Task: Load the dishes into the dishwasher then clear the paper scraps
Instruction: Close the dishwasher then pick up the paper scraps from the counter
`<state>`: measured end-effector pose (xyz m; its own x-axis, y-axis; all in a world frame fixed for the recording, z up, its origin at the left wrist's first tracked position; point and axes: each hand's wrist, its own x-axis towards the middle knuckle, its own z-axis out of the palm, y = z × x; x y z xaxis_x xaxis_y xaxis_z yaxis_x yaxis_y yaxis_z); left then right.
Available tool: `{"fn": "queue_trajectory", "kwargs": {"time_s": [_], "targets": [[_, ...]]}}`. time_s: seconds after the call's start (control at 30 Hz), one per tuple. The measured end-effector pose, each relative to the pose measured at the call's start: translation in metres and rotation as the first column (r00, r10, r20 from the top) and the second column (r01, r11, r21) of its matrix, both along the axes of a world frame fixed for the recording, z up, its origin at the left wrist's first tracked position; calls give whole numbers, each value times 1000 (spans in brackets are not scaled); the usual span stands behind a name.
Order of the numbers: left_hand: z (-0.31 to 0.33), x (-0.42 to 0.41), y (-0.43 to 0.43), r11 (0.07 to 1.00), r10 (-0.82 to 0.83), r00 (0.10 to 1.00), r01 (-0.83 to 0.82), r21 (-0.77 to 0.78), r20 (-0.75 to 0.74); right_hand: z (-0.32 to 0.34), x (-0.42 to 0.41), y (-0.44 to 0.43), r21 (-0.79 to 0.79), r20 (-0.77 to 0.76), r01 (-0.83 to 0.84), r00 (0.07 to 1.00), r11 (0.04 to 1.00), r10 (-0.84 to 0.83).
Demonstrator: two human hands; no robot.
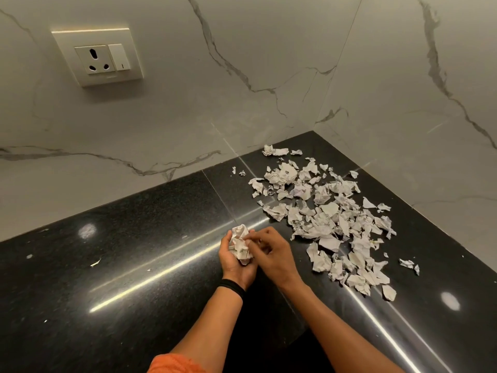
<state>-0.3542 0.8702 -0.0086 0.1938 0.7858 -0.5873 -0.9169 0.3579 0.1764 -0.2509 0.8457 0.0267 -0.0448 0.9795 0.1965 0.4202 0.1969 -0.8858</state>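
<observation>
Several torn, crumpled white paper scraps lie spread over the right corner of the black stone counter. My left hand, palm up with a black band on its wrist, cups a wad of crumpled scraps. My right hand sits right beside it, its curled fingers touching the wad from the right. Both hands hover over the counter just left of the scrap pile. No dishes or dishwasher are in view.
White marble walls meet in a corner behind the pile. A wall socket with a switch is on the left wall. A few tiny paper bits lie on the counter's left part.
</observation>
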Motion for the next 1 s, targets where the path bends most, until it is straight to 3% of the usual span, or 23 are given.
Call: {"fn": "queue_trajectory", "kwargs": {"time_s": [0.07,0.13,0.27,0.33,0.43,0.53,0.6,0.7,0.8,0.93,1.0], "targets": [[-2,-4,2,1000,10,1000,-10,-11,-6,3,10,10,3,-9,83,996,997,-83],[-2,-7,2,1000,-1,1000,1,-21,-3,-4,23,22,-41,117,121,986,992,-115],[-1,-9,3,999,8,1000,-9,-41,-5,-32,43,33,-116,515,-23,853,993,80],[-2,-10,5,999,25,1000,-25,-47,0,-44,44,31,-100,606,-73,787,992,119],[-2,-12,7,998,53,999,-53,-45,-8,-51,43,29,-64,646,-47,759,997,77],[-3,-11,12,997,47,998,-49,-55,-32,-50,45,29,-69,642,-16,765,997,57],[-2,-10,15,998,39,999,-41,-47,-38,-42,46,30,-77,579,29,815,997,21],[0,-5,18,1000,11,998,-12,-25,-65,-16,39,33,-58,328,104,941,993,-79],[1,0,21,1000,-25,996,25,-10,-80,12,19,35,-20,120,41,992,999,-38],[5,7,26,1000,2,999,-2,10,-36,8,0,36,-34,265,-62,962,997,69],[6,6,30,1000,10,1000,-10,15,-12,4,-3,38,-34,235,-80,968,996,86]]}}
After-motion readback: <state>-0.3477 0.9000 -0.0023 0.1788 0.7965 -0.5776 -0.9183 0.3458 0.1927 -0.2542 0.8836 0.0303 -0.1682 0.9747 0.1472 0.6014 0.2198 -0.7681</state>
